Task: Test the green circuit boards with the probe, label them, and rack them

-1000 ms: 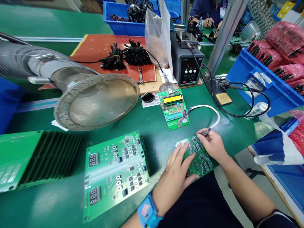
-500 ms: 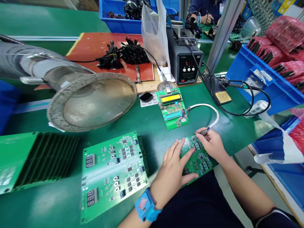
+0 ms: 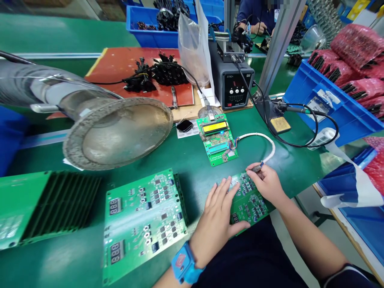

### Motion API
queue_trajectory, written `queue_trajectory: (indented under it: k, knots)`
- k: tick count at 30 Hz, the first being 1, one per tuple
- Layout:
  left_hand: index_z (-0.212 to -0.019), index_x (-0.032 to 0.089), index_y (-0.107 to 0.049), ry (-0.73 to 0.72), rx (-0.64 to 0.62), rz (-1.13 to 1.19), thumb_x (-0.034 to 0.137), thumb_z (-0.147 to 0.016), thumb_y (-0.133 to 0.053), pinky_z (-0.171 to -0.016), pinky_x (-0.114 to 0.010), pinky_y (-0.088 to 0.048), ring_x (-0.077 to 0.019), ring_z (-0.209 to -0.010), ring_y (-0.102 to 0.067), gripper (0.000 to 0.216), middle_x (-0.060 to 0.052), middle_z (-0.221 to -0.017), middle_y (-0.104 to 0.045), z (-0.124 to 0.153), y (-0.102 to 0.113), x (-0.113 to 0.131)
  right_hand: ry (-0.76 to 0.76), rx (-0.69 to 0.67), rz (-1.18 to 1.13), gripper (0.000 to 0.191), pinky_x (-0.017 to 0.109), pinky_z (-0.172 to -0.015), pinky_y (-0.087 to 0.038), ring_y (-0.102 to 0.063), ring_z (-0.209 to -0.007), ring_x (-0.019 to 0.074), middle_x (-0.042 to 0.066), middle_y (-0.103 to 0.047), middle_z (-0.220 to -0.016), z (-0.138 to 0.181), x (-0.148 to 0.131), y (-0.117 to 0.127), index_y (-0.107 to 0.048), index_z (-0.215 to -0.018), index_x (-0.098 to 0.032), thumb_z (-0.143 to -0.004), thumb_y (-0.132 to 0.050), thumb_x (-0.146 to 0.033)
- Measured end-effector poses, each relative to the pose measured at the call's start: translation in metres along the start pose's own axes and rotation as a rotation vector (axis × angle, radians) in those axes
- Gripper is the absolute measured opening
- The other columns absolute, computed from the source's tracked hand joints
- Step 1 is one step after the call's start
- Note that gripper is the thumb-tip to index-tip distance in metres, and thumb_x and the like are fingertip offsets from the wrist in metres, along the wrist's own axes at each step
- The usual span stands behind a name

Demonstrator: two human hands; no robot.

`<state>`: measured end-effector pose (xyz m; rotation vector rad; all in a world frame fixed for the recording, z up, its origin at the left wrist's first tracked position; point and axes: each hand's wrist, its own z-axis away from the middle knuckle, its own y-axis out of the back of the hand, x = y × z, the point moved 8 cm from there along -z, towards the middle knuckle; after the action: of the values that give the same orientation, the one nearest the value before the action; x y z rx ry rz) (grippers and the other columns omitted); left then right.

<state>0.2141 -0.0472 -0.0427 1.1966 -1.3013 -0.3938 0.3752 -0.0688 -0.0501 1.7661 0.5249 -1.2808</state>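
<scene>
A green circuit board (image 3: 250,202) with small chips and a digit display lies at the table's front edge. My left hand (image 3: 217,210) rests flat over its left part, fingers stretched out, hiding some components. At the board's upper edge, my right hand (image 3: 267,180) pinches a small grey probe connector (image 3: 256,168), its tip down at the board; whether it touches cannot be made out. From the connector a white sleeved cable (image 3: 270,144) curves back to a green programmer board (image 3: 220,151) with a lit yellow screen and a blue light.
Left of my hands stand stacked circuit boards (image 3: 141,228) and a row of upright boards (image 3: 27,204). A fume extraction hood (image 3: 120,134) overhangs them. Behind are a soldering station (image 3: 238,86) and its iron stand (image 3: 277,120). A blue crate (image 3: 324,96) holds pink-wrapped packs. A co-worker sits opposite.
My left hand's fingers have drawn closer together, still on the board. The right hand keeps its pinch at nearly the same spot. The whole view has shifted slightly.
</scene>
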Motion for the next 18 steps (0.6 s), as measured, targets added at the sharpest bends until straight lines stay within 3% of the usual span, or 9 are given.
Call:
queue_trajectory:
  k: [6, 12, 18]
  knots:
    - [-0.122, 0.035, -0.058, -0.168, -0.088, -0.021, 0.026, -0.078, -0.072, -0.104, -0.068, -0.026, -0.0407, -0.138, -0.024, 0.047, -0.012, -0.152, -0.027, -0.003, -0.002, 0.018, -0.003, 0.007, -0.008, 0.011, 0.027, -0.061, -0.05, -0.062, -0.065, 0.0152, 0.004, -0.069, -0.081, 0.0, 0.001, 0.0, -0.063, -0.086, -0.019, -0.081, -0.057, -0.028]
    - [-0.114, 0.043, -0.063, -0.212, -0.157, -0.019, 0.024, -0.084, -0.065, -0.103, -0.069, -0.027, -0.0405, -0.136, -0.028, 0.036, -0.003, -0.153, -0.027, -0.005, -0.005, 0.026, 0.002, 0.005, -0.009, 0.012, 0.027, -0.059, -0.051, -0.063, -0.064, 0.0153, 0.005, -0.069, -0.082, 0.0, 0.001, 0.0, -0.062, -0.086, -0.019, -0.082, -0.057, -0.029]
    - [-0.115, 0.042, -0.063, -0.257, -0.199, -0.083, 0.022, -0.084, -0.064, -0.1, -0.072, -0.028, -0.0407, -0.135, -0.031, 0.038, -0.006, -0.144, -0.043, -0.004, -0.008, 0.027, 0.017, 0.01, -0.006, 0.012, 0.026, -0.058, -0.051, -0.061, -0.061, 0.0139, 0.004, -0.069, -0.083, 0.0, 0.001, 0.0, -0.062, -0.087, -0.019, -0.082, -0.057, -0.028]
